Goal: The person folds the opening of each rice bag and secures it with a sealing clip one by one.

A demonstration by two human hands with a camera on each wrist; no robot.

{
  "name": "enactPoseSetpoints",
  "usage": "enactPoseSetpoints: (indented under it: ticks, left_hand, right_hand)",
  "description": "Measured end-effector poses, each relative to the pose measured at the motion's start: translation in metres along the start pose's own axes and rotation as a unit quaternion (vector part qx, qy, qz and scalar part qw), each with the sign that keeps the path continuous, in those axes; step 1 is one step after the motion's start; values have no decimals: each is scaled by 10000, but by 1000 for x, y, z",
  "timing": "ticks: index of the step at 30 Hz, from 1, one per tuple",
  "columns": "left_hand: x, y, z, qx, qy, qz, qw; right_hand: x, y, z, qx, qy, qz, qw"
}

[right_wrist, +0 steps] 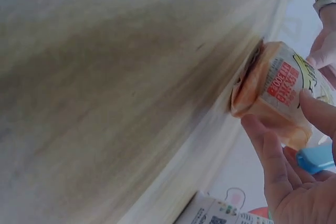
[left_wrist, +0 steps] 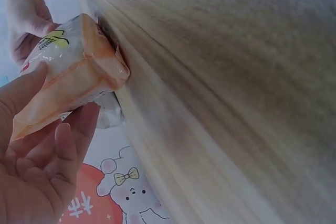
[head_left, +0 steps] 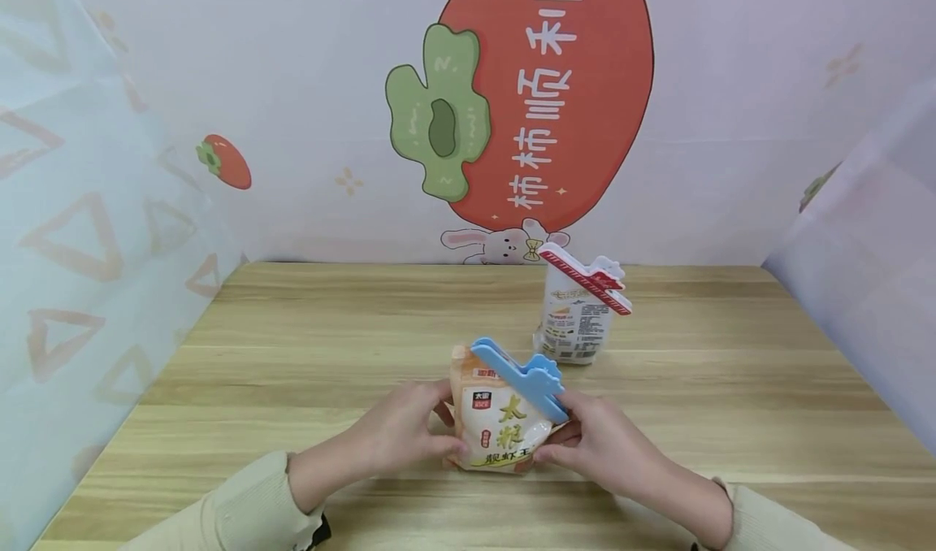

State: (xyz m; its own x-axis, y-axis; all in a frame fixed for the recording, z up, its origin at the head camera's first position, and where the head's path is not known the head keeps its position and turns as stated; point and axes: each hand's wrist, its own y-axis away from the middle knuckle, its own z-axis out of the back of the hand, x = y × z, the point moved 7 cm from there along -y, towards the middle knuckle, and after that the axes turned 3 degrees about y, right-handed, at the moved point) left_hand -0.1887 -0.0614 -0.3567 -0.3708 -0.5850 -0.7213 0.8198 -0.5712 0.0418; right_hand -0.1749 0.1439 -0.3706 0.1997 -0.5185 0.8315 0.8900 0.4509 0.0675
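Note:
A small orange-and-white rice bag [head_left: 497, 433] stands near the middle of the wooden table, its printed front towards me. Slanting across its top is a blue bag clip [head_left: 522, 379]. My left hand [head_left: 395, 433] holds the bag's left side, thumb in front and fingers behind. On the other side my right hand [head_left: 610, 445] grips the lower right edge, its fingers partly hidden behind the bag, just below the clip's lower end. The left wrist view shows the orange side of the bag [left_wrist: 68, 82] close against the tabletop, between both hands.
Behind and to the right stands a white printed bag [head_left: 574, 323] with a red-and-white clip [head_left: 585, 279] on its top. The wooden table [head_left: 292, 331] ends at a patterned backdrop [head_left: 329, 128], with patterned sheets on both sides.

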Motion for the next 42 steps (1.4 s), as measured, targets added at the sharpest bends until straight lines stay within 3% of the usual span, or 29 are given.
enactPoseSetpoints:
  ticks: [8, 14, 25, 42]
  left_hand:
    - [1, -2, -1, 35, 391, 57, 9992]
    - [3, 0, 0, 34, 525, 98, 9986]
    - [9, -1, 5, -97, 472, 98, 9988]
    - [18, -8, 21, -240, 375, 62, 9990]
  right_hand:
    - [-2, -1, -1, -130, -107, -190, 9997]
    - [1, -2, -3, -141, -204, -107, 9996]
    - [1, -14, -6, -229, -110, 34, 9997]
    - [5, -36, -7, -559, 188, -75, 9982]
